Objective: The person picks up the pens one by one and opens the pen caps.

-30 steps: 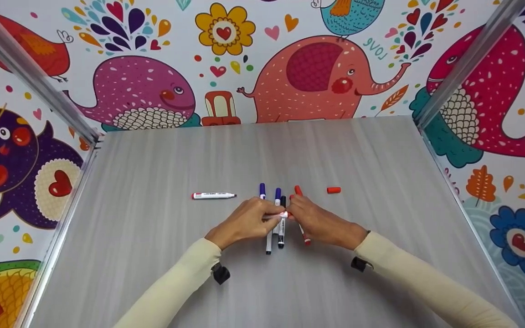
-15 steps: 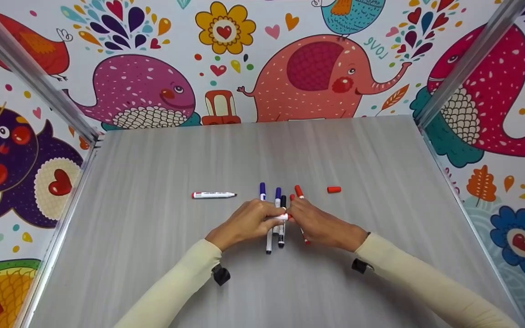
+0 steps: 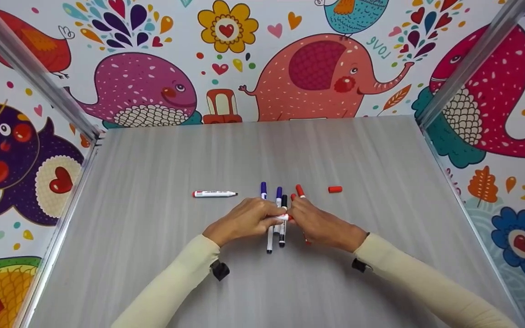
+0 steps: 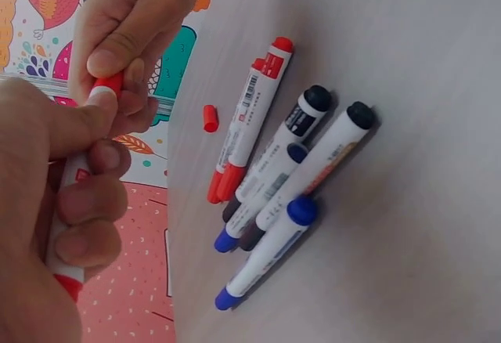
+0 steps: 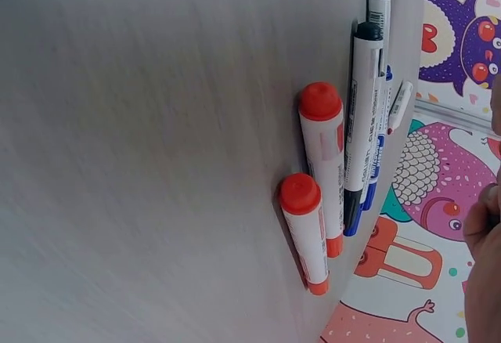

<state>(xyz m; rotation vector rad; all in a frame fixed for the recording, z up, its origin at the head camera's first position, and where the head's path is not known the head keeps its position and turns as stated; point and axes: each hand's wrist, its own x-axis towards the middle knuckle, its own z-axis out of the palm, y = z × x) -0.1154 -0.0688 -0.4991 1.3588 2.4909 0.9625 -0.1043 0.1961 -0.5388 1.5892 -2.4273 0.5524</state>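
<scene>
My left hand (image 3: 246, 217) grips a white marker (image 4: 74, 167) with a red end, fingers curled round its barrel. The right hand (image 3: 319, 221) meets it above the table and pinches the red cap (image 4: 108, 84) at the marker's other end between thumb and fingers. Beneath the hands lie several capped markers in a loose row: a blue one (image 4: 270, 253), a black one (image 4: 317, 167) and a red one (image 4: 258, 112) among them. In the right wrist view, the right hand shows only partly at the right edge.
An uncapped red marker (image 3: 214, 194) lies to the left on the grey table (image 3: 153, 273), its dark tip pointing right. A loose red cap (image 3: 335, 189) lies to the right. Printed walls and metal posts (image 3: 454, 68) border the table at the back and sides.
Both hands stay together on the held marker with only small shifts. The right hand now covers more of the red marker lying under it. The view has shifted slightly.
</scene>
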